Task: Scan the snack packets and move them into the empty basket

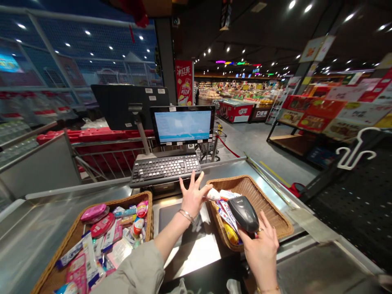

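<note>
My right hand (pixel 262 245) is closed around a dark grey handheld barcode scanner (pixel 243 213), held over the near edge of the right wicker basket (pixel 275 212). My left hand (pixel 192 196), a bracelet on its wrist, reaches forward with fingers spread and touches a small white packet (pixel 213 194) at that basket's left rim. A few packaged items (pixel 225 210) lie in the right basket. The left wicker basket (pixel 69 239) is full of several colourful snack packets (pixel 104 232).
A keyboard (pixel 165 168) and a lit monitor (pixel 183 125) stand just beyond my hands on the steel checkout counter (pixel 36 228). A flat scanner plate (pixel 196 241) lies between the baskets. Red shopping carts (pixel 101 136) stand behind; store shelves (pixel 330 114) and an aisle are to the right.
</note>
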Demonstrator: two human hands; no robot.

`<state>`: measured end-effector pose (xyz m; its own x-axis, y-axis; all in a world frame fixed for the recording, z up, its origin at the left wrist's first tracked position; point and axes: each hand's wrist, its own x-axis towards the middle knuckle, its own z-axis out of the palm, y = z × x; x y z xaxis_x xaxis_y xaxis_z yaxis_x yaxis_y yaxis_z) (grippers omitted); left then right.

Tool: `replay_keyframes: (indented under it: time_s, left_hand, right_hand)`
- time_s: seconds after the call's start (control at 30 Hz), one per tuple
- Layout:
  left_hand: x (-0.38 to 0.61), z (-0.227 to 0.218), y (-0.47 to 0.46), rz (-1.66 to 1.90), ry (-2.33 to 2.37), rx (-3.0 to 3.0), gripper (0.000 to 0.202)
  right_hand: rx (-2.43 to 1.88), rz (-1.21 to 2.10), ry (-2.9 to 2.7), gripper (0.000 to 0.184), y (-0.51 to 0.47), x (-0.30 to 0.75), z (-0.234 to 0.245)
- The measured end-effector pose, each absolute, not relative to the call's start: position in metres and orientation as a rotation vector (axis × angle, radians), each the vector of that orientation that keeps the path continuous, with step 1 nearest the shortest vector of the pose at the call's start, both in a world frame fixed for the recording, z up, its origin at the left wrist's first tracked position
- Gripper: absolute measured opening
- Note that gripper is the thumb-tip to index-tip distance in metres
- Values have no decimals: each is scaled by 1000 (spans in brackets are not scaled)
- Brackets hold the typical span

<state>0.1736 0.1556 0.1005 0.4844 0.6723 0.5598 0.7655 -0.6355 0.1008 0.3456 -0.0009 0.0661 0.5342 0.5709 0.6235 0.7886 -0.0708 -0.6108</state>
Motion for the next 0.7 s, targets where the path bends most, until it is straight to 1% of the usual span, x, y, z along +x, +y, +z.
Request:
replay_keyframes:
  time_s: [0.2, 0.37, 0.53, 0.7]
  left_hand:
    - [191, 94, 158, -850, -1151, -2643, 50]
    - [209, 90, 158, -811, -1098, -2643, 62]
    - [206, 96, 158, -811, -1142, -2643, 56]
    - [180, 102, 159, -760, -1260, -2618, 51]
  right_hand:
    - [-1817, -258, -1139, 57, -8, 356, 69]
    - [-1868, -305, -1048, 60, -13, 365, 66]
    - [-1867, -304, -1004, 49, -13, 372, 61]
    - [-1846, -186, -971, 47, -3, 365, 60]
